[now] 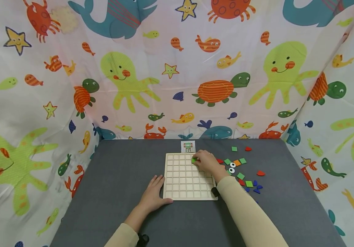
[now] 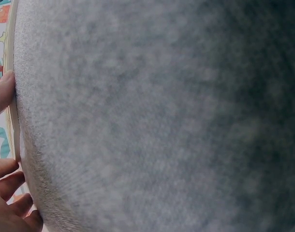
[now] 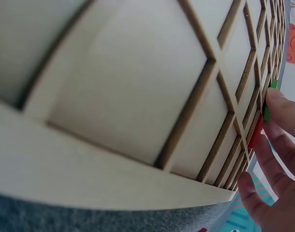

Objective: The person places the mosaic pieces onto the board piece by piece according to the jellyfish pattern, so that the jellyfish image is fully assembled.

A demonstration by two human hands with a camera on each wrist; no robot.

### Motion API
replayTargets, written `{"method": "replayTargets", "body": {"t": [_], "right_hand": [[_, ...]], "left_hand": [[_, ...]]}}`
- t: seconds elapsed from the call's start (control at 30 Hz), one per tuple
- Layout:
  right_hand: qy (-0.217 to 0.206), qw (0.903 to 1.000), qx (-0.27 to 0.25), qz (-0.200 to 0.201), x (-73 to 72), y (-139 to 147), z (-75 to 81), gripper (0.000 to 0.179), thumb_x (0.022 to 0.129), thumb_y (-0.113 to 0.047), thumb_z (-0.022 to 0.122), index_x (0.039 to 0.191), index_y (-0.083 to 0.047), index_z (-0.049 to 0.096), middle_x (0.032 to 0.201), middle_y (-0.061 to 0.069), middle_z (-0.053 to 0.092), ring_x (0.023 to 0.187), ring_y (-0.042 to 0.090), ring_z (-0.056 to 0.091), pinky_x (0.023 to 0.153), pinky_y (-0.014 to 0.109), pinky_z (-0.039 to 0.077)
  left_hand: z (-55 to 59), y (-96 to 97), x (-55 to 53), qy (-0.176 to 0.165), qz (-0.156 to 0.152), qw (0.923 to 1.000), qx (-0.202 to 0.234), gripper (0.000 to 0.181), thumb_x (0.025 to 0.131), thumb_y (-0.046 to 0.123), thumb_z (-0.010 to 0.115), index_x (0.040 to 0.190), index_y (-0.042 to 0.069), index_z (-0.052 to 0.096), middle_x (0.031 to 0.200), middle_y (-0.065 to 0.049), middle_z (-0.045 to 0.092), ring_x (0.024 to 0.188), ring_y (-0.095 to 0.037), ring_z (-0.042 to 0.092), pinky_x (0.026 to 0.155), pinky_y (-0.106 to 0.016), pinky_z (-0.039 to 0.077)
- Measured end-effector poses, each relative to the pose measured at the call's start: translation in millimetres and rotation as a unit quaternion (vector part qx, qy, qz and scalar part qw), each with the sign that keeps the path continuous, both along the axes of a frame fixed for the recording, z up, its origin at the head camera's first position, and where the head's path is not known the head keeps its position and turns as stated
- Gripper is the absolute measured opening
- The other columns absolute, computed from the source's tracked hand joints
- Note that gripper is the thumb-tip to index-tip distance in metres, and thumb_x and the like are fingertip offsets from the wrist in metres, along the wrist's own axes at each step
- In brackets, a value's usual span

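Note:
A pale wooden grid board (image 1: 187, 187) lies on the grey table. My right hand (image 1: 207, 161) is over its far right part and pinches a green square tile (image 1: 193, 160) between thumb and fingertips. In the right wrist view, the green tile (image 3: 267, 114) is at the grid, and a red tile (image 3: 255, 132) sits in the board beside it, under the fingers. My left hand (image 1: 153, 195) rests at the board's near left corner, fingers spread along the left edge and thumb on the front edge. The left wrist view shows the thumb (image 2: 3, 94) touching the rim.
Right of the board lie loose pieces: several green squares (image 1: 249, 184), red pieces (image 1: 260, 173), blue pieces (image 1: 256, 191), an orange square (image 1: 237, 163) and two white rings (image 1: 232, 165). A small pattern card (image 1: 188, 146) lies behind the board. A sea-animal curtain (image 1: 170, 89) surrounds the table.

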State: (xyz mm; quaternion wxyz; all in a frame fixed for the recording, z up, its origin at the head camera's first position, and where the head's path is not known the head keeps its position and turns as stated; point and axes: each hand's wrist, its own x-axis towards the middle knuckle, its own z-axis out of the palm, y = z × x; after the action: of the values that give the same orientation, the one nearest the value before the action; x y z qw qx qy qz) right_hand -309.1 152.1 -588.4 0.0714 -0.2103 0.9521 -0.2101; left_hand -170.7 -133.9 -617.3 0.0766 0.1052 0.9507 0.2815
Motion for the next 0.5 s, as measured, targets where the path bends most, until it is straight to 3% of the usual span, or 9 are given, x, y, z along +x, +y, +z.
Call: {"method": "replayTargets", "body": {"t": [0.1,0.5], "right_hand": [[0.002,1.0,0.006,0.0,1.1,0.0,0.3,0.029,0.096,-0.022,0.071,0.125,-0.017,0.072,0.125,0.007,0.065,0.117,0.031,0.059,0.101,0.06,0.046],[-0.001,0.9995,0.031,0.0,1.3,-1.3,3.2,0.027,0.094,-0.022,0.074,0.122,-0.019,0.074,0.127,0.005,0.065,0.12,0.032,0.058,0.102,0.057,0.046]], "left_hand": [[0.3,0.6,0.2,-0.001,0.001,1.0,-0.001,0.107,0.075,0.054,0.085,0.157,0.006,0.037,0.163,-0.012,0.034,0.154,-0.036,0.02,0.116,-0.058,0.034],[1.6,1.2,0.8,-0.006,0.004,1.0,-0.003,0.106,0.075,0.051,0.086,0.157,0.007,0.036,0.164,-0.011,0.033,0.155,-0.036,0.019,0.115,-0.058,0.034]]}}
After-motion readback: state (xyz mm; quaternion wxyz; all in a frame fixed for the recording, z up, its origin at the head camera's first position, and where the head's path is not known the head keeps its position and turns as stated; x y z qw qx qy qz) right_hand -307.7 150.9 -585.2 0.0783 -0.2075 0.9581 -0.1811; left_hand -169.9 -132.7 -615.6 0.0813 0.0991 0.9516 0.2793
